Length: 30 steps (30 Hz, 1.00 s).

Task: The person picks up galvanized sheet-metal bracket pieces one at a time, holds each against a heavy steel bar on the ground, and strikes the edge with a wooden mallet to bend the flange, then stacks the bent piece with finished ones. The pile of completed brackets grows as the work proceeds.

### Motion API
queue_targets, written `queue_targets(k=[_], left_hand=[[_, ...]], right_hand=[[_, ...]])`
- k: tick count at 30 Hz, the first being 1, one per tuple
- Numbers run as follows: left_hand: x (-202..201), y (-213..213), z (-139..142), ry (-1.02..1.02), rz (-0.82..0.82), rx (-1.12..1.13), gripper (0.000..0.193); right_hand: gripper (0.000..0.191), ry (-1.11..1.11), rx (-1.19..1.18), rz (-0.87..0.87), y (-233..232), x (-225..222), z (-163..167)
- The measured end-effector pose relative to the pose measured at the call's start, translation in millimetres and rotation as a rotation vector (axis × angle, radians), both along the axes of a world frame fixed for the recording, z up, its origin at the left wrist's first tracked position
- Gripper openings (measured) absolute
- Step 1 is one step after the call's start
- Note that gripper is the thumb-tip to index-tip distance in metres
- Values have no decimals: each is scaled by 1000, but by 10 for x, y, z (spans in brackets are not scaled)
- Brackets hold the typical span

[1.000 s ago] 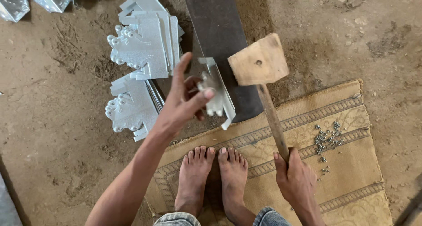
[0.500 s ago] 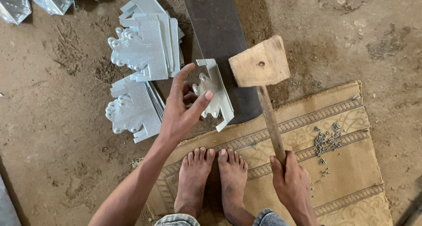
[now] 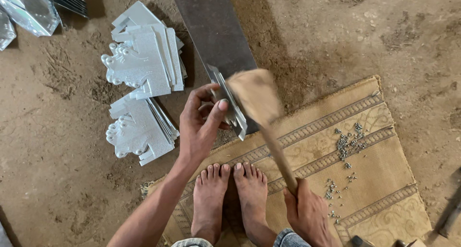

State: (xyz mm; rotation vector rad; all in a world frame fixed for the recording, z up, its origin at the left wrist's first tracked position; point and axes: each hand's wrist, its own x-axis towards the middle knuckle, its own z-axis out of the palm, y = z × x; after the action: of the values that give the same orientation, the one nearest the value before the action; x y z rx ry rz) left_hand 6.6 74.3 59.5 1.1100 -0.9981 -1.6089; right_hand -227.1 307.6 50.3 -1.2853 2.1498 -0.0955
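Holding a shiny embossed metal piece (image 3: 229, 103) on edge against the near end of a dark steel bar (image 3: 213, 31), the left hand (image 3: 199, 127) grips it with thumb on top and fingers curled behind. The piece sits at the middle of the view, just above the bare feet (image 3: 230, 199), where the bar meets the mat's far edge. A wooden mallet (image 3: 254, 96), its head blurred, is right at the piece, touching or nearly so; I cannot tell which. Its handle runs down toward five o'clock into the right hand (image 3: 309, 213), clenched around the grip end.

By my reading, the step in hand is a hammering blow to bend or flatten the piece over the bar. A further blow would call for the left fingers kept clear of the head, and the piece held square on the bar.

At nine to ten o'clock of the piece lie two stacks of cut metal pieces (image 3: 141, 67) with scalloped edges. At three to four o'clock, small rivets or screws (image 3: 348, 144) lie scattered on the woven mat (image 3: 384, 194). Bare earth floor (image 3: 57, 180) surrounds it all.
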Motion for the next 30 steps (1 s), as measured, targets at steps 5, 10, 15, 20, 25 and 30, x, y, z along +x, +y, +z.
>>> queue_targets(k=[5, 10, 15, 20, 25, 30], left_hand=[[13, 56, 5, -47, 29, 6, 42], [-4, 39, -7, -80, 26, -1, 39], [226, 29, -77, -308, -12, 84, 35], [1113, -236, -187, -275, 290, 11, 39], [1997, -860, -513, -378, 320, 96, 50], [2594, -379, -851, -1222, 217, -115, 71]], right_hand=[[30, 32, -294, 10, 82, 45, 0], [38, 54, -92, 32, -1, 9, 96], [33, 89, 88, 0, -47, -154, -62], [31, 97, -96, -78, 132, -251, -303], [39, 219, -112, -34, 268, -351, -567], [41, 159, -265, -90, 357, -371, -755]])
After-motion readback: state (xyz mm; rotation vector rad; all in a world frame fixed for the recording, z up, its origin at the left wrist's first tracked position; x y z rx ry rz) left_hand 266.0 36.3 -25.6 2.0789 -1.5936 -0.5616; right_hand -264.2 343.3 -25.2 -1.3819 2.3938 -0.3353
